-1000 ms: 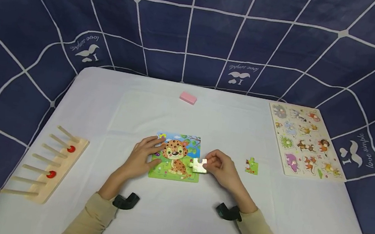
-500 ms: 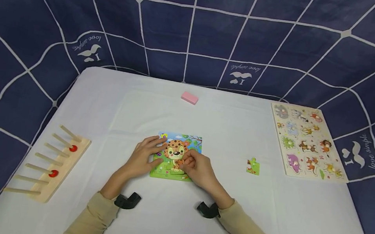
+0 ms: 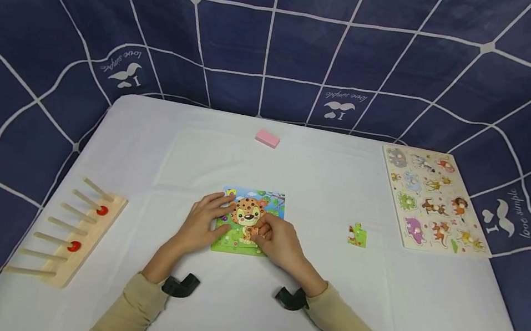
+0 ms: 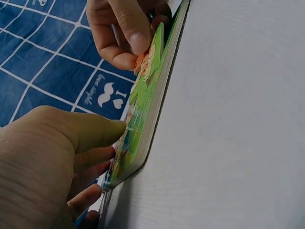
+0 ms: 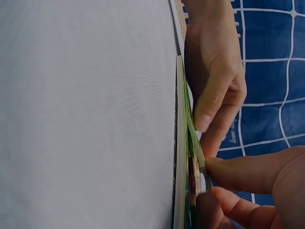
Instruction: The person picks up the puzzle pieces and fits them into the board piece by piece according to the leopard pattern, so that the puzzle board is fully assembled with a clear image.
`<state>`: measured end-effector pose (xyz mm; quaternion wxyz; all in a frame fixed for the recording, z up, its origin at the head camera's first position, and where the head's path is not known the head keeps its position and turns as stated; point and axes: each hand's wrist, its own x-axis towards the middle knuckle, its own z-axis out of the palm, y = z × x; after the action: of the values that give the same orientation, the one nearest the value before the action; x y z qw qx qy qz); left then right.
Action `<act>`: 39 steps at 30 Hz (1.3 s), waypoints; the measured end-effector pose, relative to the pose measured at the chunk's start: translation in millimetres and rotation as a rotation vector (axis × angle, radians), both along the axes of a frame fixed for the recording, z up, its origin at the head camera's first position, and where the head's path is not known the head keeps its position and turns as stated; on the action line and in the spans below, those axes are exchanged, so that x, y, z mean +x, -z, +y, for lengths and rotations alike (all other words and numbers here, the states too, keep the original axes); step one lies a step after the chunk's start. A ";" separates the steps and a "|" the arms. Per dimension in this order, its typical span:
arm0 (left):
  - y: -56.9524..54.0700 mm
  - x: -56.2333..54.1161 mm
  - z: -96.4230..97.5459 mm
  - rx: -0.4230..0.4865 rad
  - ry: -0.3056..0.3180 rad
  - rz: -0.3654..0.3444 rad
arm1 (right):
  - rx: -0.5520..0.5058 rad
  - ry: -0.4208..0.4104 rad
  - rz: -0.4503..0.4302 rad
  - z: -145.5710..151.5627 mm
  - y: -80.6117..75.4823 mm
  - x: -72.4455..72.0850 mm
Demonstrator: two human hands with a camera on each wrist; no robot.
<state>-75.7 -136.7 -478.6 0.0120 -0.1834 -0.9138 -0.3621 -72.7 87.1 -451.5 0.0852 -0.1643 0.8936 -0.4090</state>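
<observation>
A leopard jigsaw puzzle (image 3: pixel 229 248) in a flat tray lies mid-table. My left hand (image 3: pixel 199 223) rests along its left side, thumb and fingers extended onto the picture and edge. Over the lower right of the leopard, my right hand (image 3: pixel 282 241) pinches a jigsaw piece between thumb and fingers. In the left wrist view this piece (image 4: pixel 155 53) leans up from the board, its green edge raised. The right wrist view shows the piece (image 5: pixel 195 136) slanting off the tray under the right fingertips. Fingers hide much of it in the head view.
Another jigsaw piece (image 3: pixel 358 236) lies right of the right hand. An animal peg puzzle board (image 3: pixel 433 205) is at the far right. A pink block (image 3: pixel 267 138) sits at the back. At left stands a wooden peg rack (image 3: pixel 94 238) with two red beads.
My right hand has carried the piece leftward from the puzzle's right edge onto the leopard, turning its picture side up, then shifted only slightly. The left hand has stayed in place.
</observation>
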 end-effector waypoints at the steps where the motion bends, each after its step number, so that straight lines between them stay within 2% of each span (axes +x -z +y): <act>1: 0.0 0.1 0.2 -0.002 -0.003 0.005 | 0.014 0.003 0.005 -0.2 -0.2 0.2; 10: -0.7 0.7 4.9 -0.039 -0.027 0.019 | 0.109 0.003 0.032 -1.5 -0.6 1.5; 18: -0.5 0.2 6.3 -0.052 -0.039 0.011 | 0.138 0.009 0.030 -3.3 -0.3 1.5; 21: 0.0 0.0 6.3 -0.049 -0.040 0.013 | 0.123 0.001 0.033 -2.5 -2.2 0.8; 25: 0.7 -0.3 5.9 -0.053 -0.041 0.017 | 0.051 -0.016 0.032 2.4 -8.6 -1.9; 32: 1.2 -0.6 6.3 -0.053 -0.038 0.024 | -0.058 -0.008 0.045 30.5 -15.1 -9.8; 35: 2.1 -0.9 6.3 -0.051 -0.035 0.027 | -0.057 0.037 0.081 50.3 -14.5 -12.3; 39: 2.2 -1.1 5.9 -0.043 -0.031 0.027 | -0.039 0.141 0.101 81.8 -13.6 -12.9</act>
<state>-76.8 -130.8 -480.9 0.0259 -0.1744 -0.9238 -0.3398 -85.6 168.9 -438.0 0.0077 -0.1229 0.8979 -0.4226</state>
